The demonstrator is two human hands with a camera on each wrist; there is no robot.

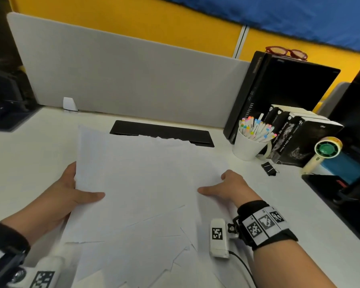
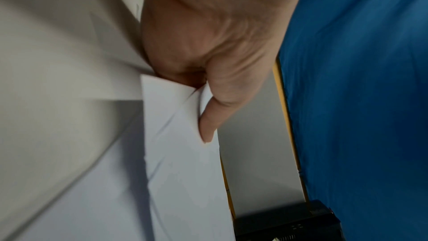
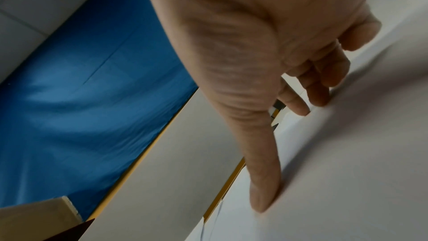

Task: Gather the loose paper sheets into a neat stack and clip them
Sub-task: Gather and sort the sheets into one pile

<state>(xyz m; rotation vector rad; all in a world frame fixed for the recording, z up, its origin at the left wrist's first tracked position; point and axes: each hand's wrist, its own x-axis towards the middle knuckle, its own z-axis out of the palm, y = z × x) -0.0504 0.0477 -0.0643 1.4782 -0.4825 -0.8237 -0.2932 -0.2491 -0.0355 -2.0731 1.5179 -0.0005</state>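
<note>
A bunch of white paper sheets (image 1: 145,173) is held a little above the desk between both hands. My left hand (image 1: 79,190) pinches its left edge, thumb on top and fingers underneath; in the left wrist view the thumb (image 2: 208,122) presses the sheets (image 2: 180,162). My right hand (image 1: 226,186) holds the right edge, with its thumb (image 3: 261,190) flat on the paper (image 3: 347,171) and its fingers curled at the edge. More loose sheets (image 1: 145,250) lie fanned out on the desk below. A black binder clip (image 1: 269,168) sits on the desk to the right of my right hand.
A white mug of markers (image 1: 247,148), black books (image 1: 299,140) and a small hand fan (image 1: 325,150) stand at the right. A grey divider (image 1: 133,80) closes the back, with a black slot (image 1: 164,132) before it. A black tray (image 1: 341,204) lies at the right edge.
</note>
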